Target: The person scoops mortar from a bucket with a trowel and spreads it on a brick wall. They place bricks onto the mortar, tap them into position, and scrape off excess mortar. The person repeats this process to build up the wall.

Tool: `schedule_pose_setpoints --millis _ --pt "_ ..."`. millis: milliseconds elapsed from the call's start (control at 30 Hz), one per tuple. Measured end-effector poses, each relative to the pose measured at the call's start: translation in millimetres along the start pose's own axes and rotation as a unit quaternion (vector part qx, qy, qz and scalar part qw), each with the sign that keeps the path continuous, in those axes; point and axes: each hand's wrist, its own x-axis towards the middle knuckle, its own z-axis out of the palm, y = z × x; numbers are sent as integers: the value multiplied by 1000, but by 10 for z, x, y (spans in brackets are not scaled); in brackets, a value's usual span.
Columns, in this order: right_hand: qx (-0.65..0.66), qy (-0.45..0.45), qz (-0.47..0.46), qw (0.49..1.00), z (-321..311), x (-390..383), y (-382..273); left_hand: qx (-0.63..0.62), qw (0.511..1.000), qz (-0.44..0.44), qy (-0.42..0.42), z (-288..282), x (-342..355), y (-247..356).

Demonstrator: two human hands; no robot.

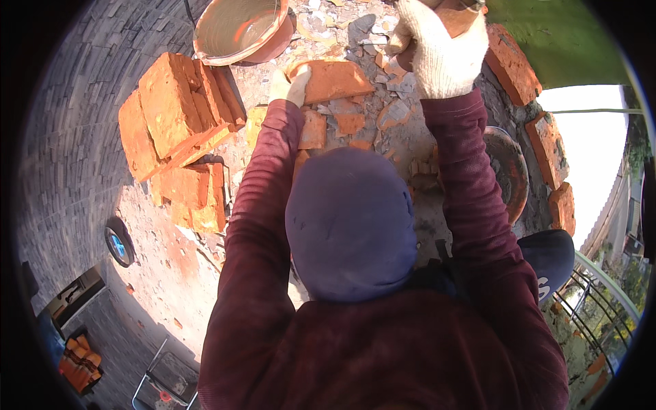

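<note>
My left hand [290,87], in a cream knit glove, grips the left end of an orange brick [338,80], thumb over its face. The brick lies on rubble, with smaller brick pieces [350,124] just below it. Raised at the upper right, my gloved right hand [451,58] is closed around a brown tool [456,17]. The upper edge cuts this tool off, so its kind cannot be made out.
Orange bricks are piled [164,113] at the left. A mortar-stained basin [242,31] stands at the top, and another round pan [507,174] is partly behind my right arm. Bricks [514,65] line the right edge. A rounded blue-grey cloth shape [352,225] fills the middle.
</note>
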Motion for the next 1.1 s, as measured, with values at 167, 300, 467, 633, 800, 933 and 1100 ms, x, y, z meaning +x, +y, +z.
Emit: schedule_pose_setpoints --millis 167,300,467,633,800,933,1100 --pt "-255 -320 296 863 472 -844 716 -109 992 42 -40 18 -131 166" --pt "-190 -181 25 965 234 -227 689 -185 979 -35 -79 42 -117 128" --pt "-56 4 -11 998 353 63 465 -203 974 -75 -73 102 -112 -55" --pt "-170 -351 528 754 449 -577 717 -153 986 52 -42 90 -62 17" --pt "-199 -105 -31 974 346 93 691 -79 995 -12 -54 25 -117 171" --pt "-46 51 48 996 420 -8 495 -105 991 -38 -72 -20 -244 231" --pt "-327 -358 314 816 471 -752 732 -132 984 80 -88 -8 -173 253"
